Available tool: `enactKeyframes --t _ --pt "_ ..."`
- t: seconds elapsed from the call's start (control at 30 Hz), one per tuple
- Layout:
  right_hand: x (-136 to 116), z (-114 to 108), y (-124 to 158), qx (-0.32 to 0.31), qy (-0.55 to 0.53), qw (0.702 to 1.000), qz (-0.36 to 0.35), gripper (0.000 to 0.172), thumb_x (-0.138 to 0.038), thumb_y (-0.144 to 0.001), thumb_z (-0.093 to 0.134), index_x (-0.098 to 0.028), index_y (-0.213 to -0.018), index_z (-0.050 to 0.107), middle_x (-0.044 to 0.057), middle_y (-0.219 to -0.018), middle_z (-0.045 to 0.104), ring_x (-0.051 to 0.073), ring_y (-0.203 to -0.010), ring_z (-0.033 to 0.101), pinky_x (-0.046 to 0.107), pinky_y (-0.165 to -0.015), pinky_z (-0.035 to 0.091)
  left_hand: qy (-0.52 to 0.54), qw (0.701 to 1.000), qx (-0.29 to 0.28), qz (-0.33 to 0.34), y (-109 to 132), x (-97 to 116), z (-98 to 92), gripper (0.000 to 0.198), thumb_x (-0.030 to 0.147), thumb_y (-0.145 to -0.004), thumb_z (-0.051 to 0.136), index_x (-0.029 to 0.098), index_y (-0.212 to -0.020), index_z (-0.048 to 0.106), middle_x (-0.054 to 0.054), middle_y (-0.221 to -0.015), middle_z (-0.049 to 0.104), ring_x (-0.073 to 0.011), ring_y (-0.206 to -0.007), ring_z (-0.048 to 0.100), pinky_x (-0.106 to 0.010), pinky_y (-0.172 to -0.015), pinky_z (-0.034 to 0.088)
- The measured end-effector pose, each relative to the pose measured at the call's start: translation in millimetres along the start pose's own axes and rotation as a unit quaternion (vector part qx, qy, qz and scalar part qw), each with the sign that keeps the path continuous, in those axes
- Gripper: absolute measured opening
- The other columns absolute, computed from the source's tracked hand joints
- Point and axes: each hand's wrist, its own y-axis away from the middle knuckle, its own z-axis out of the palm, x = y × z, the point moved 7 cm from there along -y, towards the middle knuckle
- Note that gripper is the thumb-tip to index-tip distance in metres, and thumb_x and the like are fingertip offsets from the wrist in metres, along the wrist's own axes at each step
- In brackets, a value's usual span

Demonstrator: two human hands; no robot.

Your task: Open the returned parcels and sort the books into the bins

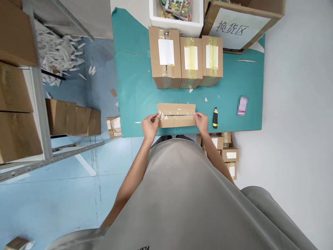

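Broadly, a green worktop (132, 80) carries everything close to the person. At its far right corner sits a big brown carton (210, 19) with a white handwritten sheet on its front, and beside that a white bin (177, 23) with colourful packets inside. Just nearer stands a row of three boxes (191, 74), side by side, their tops taped and bearing pale labels; they look closed, and whether they await handling or are finished I cannot tell.

Near the front edge, between the hands, lies the small box (177, 121), its long seam running left to right. A dark line shows along that seam among bits of shiny tape, so the tape is probably slit or loose. Both flaps lie down; opening them out seems not yet done, and the inside is hidden.

The left hand (151, 126) pinches the left end between thumb and fingers; the right hand (202, 122) grips the right end likewise. Further right lie a blurred pinkish item (242, 106) and, nearer the box, a black-and-yellow cutter (215, 118), unheld. Tiny white scraps (206, 99) dot the surface.
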Motion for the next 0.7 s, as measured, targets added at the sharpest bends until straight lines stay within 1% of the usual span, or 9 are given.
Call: enactKeyframes --t 0.07,0.13,0.2,0.23,0.3,0.37,0.47,0.6,0.7 --pt "15 -15 -4 0.028 0.0 1.0 0.012 0.056 -0.063 -0.104 0.059 -0.016 -0.107 0.089 0.018 -0.115 0.088 0.033 -0.102 0.081 0.042 -0.099 0.062 -0.014 0.997 -0.04 0.063 23 34 8.0 0.033 0.039 -0.109 0.065 0.018 -0.118 0.089 -0.011 -0.123 0.088 -0.0322 -0.112 0.084 -0.042 -0.105 0.063" --pt "33 -29 -8 0.049 -0.001 0.998 0.039 0.059 -0.064 -0.103 0.056 -0.014 -0.106 0.089 0.019 -0.114 0.089 0.035 -0.105 0.081 0.044 -0.1 0.062 -0.036 0.984 -0.105 0.14 52 72 25.3 0.036 0.04 -0.113 0.059 0.022 -0.124 0.088 -0.01 -0.132 0.086 -0.035 -0.125 0.082 -0.045 -0.111 0.062" --pt "48 -39 -12 0.065 0.002 0.995 0.069 0.06 -0.063 -0.101 0.054 -0.013 -0.102 0.088 0.021 -0.112 0.088 0.037 -0.105 0.081 0.045 -0.099 0.062 -0.071 0.958 -0.174 0.218 82 106 48.0 0.037 0.04 -0.112 0.064 0.023 -0.139 0.083 -0.011 -0.152 0.077 -0.0361 -0.139 0.076 -0.046 -0.118 0.061" --pt "53 -42 -12 0.072 0.005 0.994 0.081 0.06 -0.062 -0.101 0.052 -0.012 -0.098 0.087 0.021 -0.108 0.088 0.037 -0.103 0.08 0.046 -0.098 0.063 -0.094 0.944 -0.203 0.244 95 119 59.4 0.042 0.04 -0.112 0.064 0.023 -0.148 0.078 -0.012 -0.161 0.071 -0.0359 -0.14 0.075 -0.046 -0.117 0.062" --pt "60 -45 -12 0.08 0.01 0.993 0.089 0.059 -0.061 -0.1 0.048 -0.015 -0.089 0.083 0.019 -0.097 0.087 0.035 -0.099 0.078 0.044 -0.094 0.063 -0.134 0.914 -0.257 0.283 113 137 79.9 0.051 0.039 -0.113 0.061 0.023 -0.161 0.068 -0.015 -0.172 0.06 -0.0351 -0.135 0.078 -0.045 -0.111 0.065" --pt "62 -45 -10 0.078 0.011 0.993 0.085 0.055 -0.06 -0.1 0.046 -0.019 -0.081 0.078 0.014 -0.084 0.083 0.032 -0.094 0.075 0.041 -0.091 0.062 -0.165 0.894 -0.285 0.306 122 145 93.1 0.055 0.038 -0.115 0.057 0.021 -0.167 0.061 -0.017 -0.177 0.053 -0.0352 -0.131 0.08 -0.044 -0.104 0.068" --pt "62 -44 -6 0.07 0.012 0.994 0.082 0.05 -0.059 -0.1 0.044 -0.023 -0.075 0.069 0.009 -0.077 0.078 0.029 -0.089 0.071 0.038 -0.088 0.06 -0.198 0.884 -0.282 0.315 122 148 99.2 0.057 0.035 -0.116 0.054 0.017 -0.169 0.057 -0.02 -0.179 0.049 -0.0372 -0.134 0.078 -0.044 -0.098 0.069" --pt "63 -44 -5 0.05 0.024 0.994 0.096 0.048 -0.059 -0.1 0.041 -0.026 -0.071 0.06 0.009 -0.077 0.074 0.028 -0.085 0.068 0.04 -0.091 0.06 -0.207 0.895 -0.266 0.292 117 143 92.5 0.056 0.035 -0.116 0.052 0.016 -0.168 0.058 -0.021 -0.177 0.051 -0.0377 -0.133 0.079 -0.044 -0.098 0.068" --pt "56 -42 -4 0.029 0.012 0.995 0.09 0.047 -0.058 -0.1 0.044 -0.023 -0.079 0.066 0.013 -0.09 0.08 0.031 -0.093 0.072 0.044 -0.099 0.06 -0.19 0.914 -0.241 0.264 105 132 75.6 0.055 0.036 -0.116 0.054 0.015 -0.166 0.06 -0.022 -0.174 0.056 -0.0398 -0.134 0.078 -0.047 -0.103 0.066"
